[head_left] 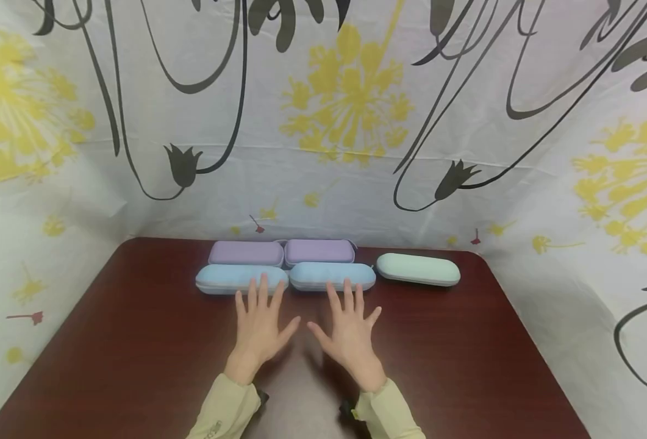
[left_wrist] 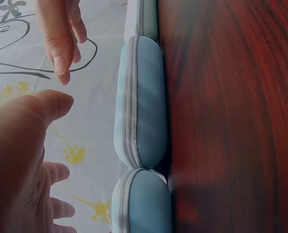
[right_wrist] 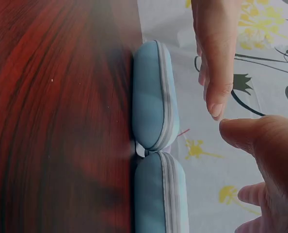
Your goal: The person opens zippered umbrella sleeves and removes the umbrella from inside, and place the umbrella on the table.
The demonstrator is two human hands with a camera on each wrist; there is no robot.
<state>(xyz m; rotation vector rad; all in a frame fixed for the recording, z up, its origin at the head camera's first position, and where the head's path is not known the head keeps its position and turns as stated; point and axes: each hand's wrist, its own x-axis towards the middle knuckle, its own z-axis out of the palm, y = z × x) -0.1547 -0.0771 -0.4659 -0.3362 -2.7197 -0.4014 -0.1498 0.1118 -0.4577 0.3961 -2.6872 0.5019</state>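
Both hands hover palm-down over the table with fingers spread, holding nothing. The left hand (head_left: 258, 332) points toward a light blue zippered case (head_left: 230, 278); its fingertips overlap that case's front side in the head view. Opposite it, the right hand (head_left: 350, 335) has its fingertips before a second light blue zippered case (head_left: 331, 275). The wrist views show a gap between hands and cases. Behind the blue pair lie two purple cases, one on the left (head_left: 246, 252) and one on the right (head_left: 319, 250). A mint green case (head_left: 418, 269) lies slightly angled at the right.
The dark reddish-brown table (head_left: 136, 341) has rounded far corners. A white cloth (head_left: 323, 201) printed with yellow and grey flowers hangs behind it and along both sides. The cases stand in a cluster near the table's far edge.
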